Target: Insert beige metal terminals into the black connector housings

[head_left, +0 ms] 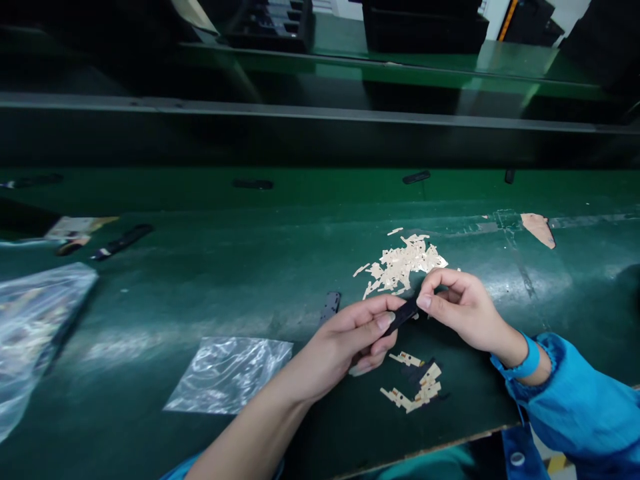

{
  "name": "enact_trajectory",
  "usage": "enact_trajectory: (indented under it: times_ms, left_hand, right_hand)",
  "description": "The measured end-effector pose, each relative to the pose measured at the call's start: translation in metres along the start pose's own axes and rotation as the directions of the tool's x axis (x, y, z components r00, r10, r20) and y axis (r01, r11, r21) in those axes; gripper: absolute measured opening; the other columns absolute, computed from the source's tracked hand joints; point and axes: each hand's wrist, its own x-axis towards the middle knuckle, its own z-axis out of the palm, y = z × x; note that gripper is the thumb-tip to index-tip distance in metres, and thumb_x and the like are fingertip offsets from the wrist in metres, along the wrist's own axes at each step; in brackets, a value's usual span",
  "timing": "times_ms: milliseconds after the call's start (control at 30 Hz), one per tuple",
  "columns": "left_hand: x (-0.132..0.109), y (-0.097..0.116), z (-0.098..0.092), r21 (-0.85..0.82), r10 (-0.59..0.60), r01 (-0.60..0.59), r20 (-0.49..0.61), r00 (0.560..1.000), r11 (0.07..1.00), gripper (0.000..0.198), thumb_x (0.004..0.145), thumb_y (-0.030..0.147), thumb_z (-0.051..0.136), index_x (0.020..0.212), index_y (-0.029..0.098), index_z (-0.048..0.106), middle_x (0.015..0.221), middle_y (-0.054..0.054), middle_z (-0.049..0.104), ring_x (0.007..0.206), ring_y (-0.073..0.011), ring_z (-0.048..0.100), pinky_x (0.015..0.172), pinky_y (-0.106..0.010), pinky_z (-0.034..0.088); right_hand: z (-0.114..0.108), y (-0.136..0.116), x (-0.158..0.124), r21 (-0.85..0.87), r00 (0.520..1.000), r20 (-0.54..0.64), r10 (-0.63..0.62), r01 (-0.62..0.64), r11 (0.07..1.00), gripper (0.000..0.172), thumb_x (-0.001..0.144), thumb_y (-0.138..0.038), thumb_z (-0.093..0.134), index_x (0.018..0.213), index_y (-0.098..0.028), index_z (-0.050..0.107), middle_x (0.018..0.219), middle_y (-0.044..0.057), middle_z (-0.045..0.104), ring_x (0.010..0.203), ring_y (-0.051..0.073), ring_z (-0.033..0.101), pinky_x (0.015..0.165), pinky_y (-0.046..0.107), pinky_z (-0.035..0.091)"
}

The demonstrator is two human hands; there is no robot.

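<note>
A slim black bar-shaped part (403, 316) is held over the table, slanting up to the right. My left hand (357, 333) is closed on its lower end, thumb on top. At the upper end my right hand (457, 307) is closed in a pinch, thumb and forefinger on the part; whether a smaller piece is between them I cannot tell. Just behind the hands lies a heap of small cream-coloured flat pieces (403, 263). Nearer to me are several cream pieces (425, 390) in a loose ring around a dark scrap. A dark flat plate (331, 305) lies left of my left hand.
A clear plastic bag (230, 373) lies left of my forearm; a larger filled bag (35, 327) is at far left. Black bar-shaped parts (123, 241) lie farther off. A tan leaf-shaped piece (539, 229) is at right. A raised metal-edged ledge (320, 112) crosses behind.
</note>
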Motion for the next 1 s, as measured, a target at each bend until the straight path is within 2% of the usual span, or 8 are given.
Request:
enact_trajectory:
  times_ms: [167, 333, 433, 567, 633, 733, 900, 1000]
  left_hand:
    - [-0.005, 0.000, 0.000, 0.160, 0.005, -0.001, -0.022, 1.000, 0.987, 0.037, 0.100, 0.046, 0.062, 0.121, 0.015, 0.069, 0.063, 0.007, 0.040, 0.049, -0.0067, 0.026, 0.045, -0.020, 0.021]
    - [-0.007, -0.006, 0.007, 0.579, 0.234, -0.072, -0.210, 0.949, 0.812, 0.038, 0.104, 0.046, 0.053, 0.130, 0.022, 0.069, 0.094, -0.005, 0.066, 0.080, -0.0163, 0.059, 0.078, -0.029, 0.053]
    - [-0.005, -0.009, 0.010, 0.700, 0.311, -0.075, -0.216, 0.926, 0.710, 0.040, 0.107, 0.044, 0.046, 0.135, 0.023, 0.065, 0.098, -0.006, 0.069, 0.084, -0.0194, 0.064, 0.082, -0.033, 0.055]
    - [-0.004, -0.008, 0.008, 0.705, 0.330, -0.090, -0.211, 0.920, 0.703, 0.039, 0.107, 0.043, 0.043, 0.132, 0.022, 0.066, 0.094, -0.005, 0.069, 0.086, -0.0217, 0.065, 0.081, -0.034, 0.056]
    - [-0.004, -0.005, 0.007, 0.702, 0.313, -0.074, -0.219, 0.924, 0.708, 0.037, 0.106, 0.044, 0.044, 0.128, 0.023, 0.066, 0.097, -0.005, 0.069, 0.089, -0.0220, 0.065, 0.085, -0.035, 0.055]
    - [-0.004, -0.001, 0.007, 0.694, 0.228, -0.006, -0.228, 0.946, 0.720, 0.035, 0.105, 0.049, 0.047, 0.128, 0.026, 0.059, 0.082, 0.000, 0.061, 0.076, -0.0185, 0.059, 0.074, -0.029, 0.050]
    - [0.003, -0.001, 0.008, 0.503, 0.108, 0.002, -0.189, 0.976, 0.864, 0.041, 0.102, 0.057, 0.046, 0.126, 0.024, 0.047, 0.066, 0.008, 0.041, 0.057, -0.0132, 0.039, 0.055, -0.023, 0.034]
    - [0.005, 0.004, 0.004, 0.531, 0.157, -0.001, -0.249, 0.956, 0.847, 0.050, 0.102, 0.055, 0.043, 0.142, 0.024, 0.041, 0.070, 0.005, 0.052, 0.058, -0.0152, 0.049, 0.057, -0.025, 0.041]
  right_hand:
    - [-0.001, 0.008, 0.001, -0.019, 0.997, -0.081, 0.005, -0.006, 1.000, 0.036, 0.075, -0.041, 0.091, 0.084, -0.022, 0.061, 0.081, -0.001, 0.055, 0.070, 0.014, 0.053, 0.054, 0.024, 0.041]
    - [-0.005, 0.011, 0.005, -0.062, 0.998, -0.069, -0.011, 0.007, 0.998, 0.022, 0.087, -0.040, 0.076, 0.086, -0.021, 0.064, 0.081, 0.001, 0.055, 0.074, 0.016, 0.053, 0.058, 0.026, 0.045]
    - [-0.003, 0.010, 0.002, -0.130, 0.999, -0.034, -0.001, -0.003, 0.991, 0.021, 0.084, -0.035, 0.080, 0.088, -0.021, 0.064, 0.084, 0.001, 0.058, 0.077, 0.016, 0.055, 0.058, 0.026, 0.042]
    - [-0.001, 0.016, 0.001, -0.339, 0.990, -0.080, -0.116, 0.083, 0.937, 0.022, 0.084, -0.032, 0.082, 0.091, -0.021, 0.063, 0.088, 0.002, 0.060, 0.076, 0.016, 0.056, 0.058, 0.026, 0.044]
    - [-0.003, 0.018, 0.001, -0.453, 0.968, -0.040, -0.247, 0.202, 0.868, 0.023, 0.088, -0.030, 0.079, 0.104, -0.021, 0.066, 0.097, 0.004, 0.064, 0.084, 0.018, 0.060, 0.064, 0.028, 0.049]
    - [-0.011, 0.015, -0.001, -0.599, 0.905, 0.202, -0.375, 0.417, 0.683, 0.030, 0.099, -0.031, 0.071, 0.127, -0.023, 0.067, 0.110, 0.007, 0.070, 0.099, 0.023, 0.064, 0.080, 0.035, 0.054]
    - [-0.016, -0.013, -0.005, -0.788, 0.848, 0.438, -0.298, 0.522, 0.326, 0.030, 0.104, -0.037, 0.065, 0.127, -0.019, 0.071, 0.104, 0.008, 0.075, 0.093, 0.025, 0.063, 0.079, 0.038, 0.053]
    - [-0.017, -0.026, 0.004, -0.793, 0.838, 0.493, -0.235, 0.544, 0.275, 0.023, 0.103, -0.034, 0.067, 0.119, -0.019, 0.074, 0.102, 0.008, 0.075, 0.095, 0.025, 0.064, 0.080, 0.036, 0.053]
